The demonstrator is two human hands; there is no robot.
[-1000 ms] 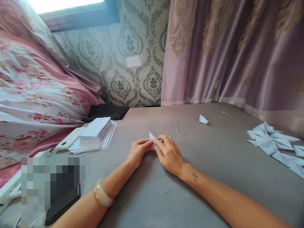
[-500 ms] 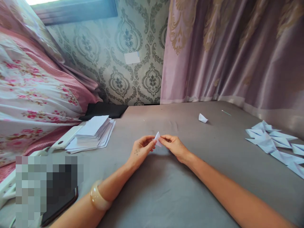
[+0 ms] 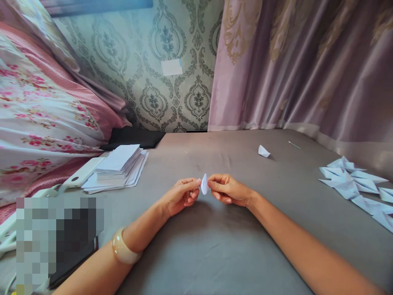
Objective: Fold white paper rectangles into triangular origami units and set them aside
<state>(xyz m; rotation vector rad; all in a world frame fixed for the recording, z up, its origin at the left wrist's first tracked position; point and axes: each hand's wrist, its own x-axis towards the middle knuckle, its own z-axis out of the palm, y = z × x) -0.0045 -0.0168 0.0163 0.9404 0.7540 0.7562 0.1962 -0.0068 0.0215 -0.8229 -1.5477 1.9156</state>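
A small piece of folded white paper [image 3: 204,184] is held up between my two hands, just above the grey cloth surface [image 3: 196,246]. Its shape is a narrow pointed diamond with layered folds facing me. My left hand [image 3: 183,192] pinches its left side between thumb and fingers. On the opposite side, my right hand [image 3: 226,189] is closed with thumb and forefinger at the paper's right edge. A pale bangle [image 3: 124,248] circles my left wrist.
Stacked white paper sheets [image 3: 118,168] lie at the left beside a white power strip [image 3: 81,174]. A dark phone [image 3: 73,262], partly pixelated, is nearer. Several folded paper pieces [image 3: 353,180] lie at right; one small folded paper [image 3: 263,151] and a cotton swab [image 3: 294,144] lie farther back.
The folded paper has turned from a flat triangle into an upright diamond showing its layers. My hands have drawn slightly apart on either side of it. The camera view has tipped down a little.
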